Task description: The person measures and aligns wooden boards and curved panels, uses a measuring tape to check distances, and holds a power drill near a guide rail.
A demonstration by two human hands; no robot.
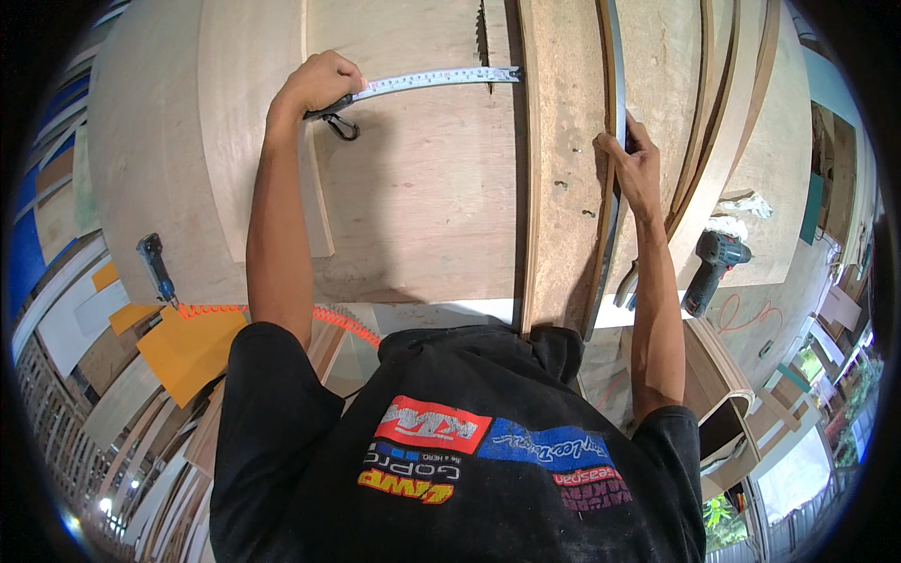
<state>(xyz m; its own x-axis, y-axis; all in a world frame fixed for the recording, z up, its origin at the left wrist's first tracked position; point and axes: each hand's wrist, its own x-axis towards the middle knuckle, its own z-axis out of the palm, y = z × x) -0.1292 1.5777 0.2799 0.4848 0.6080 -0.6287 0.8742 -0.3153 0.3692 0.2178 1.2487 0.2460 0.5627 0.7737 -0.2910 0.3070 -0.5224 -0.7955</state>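
My left hand [317,84] grips a tape measure case with a black clip [341,125] hanging under it. Its steel tape [436,80] runs rightward across the plywood table [422,188] to the saw blade [482,38] sticking up through the top. My right hand [635,167] presses on a long wooden fence board [563,188] and the dark metal rail [615,84] beside it, to the right of the blade.
A cordless drill [710,267] lies on the table's right part beside curved wooden strips [723,122]. At the left edge sits a blue air tool [154,267] with an orange coiled hose [225,308]. Yellow and wooden offcuts [183,352] pile up below left.
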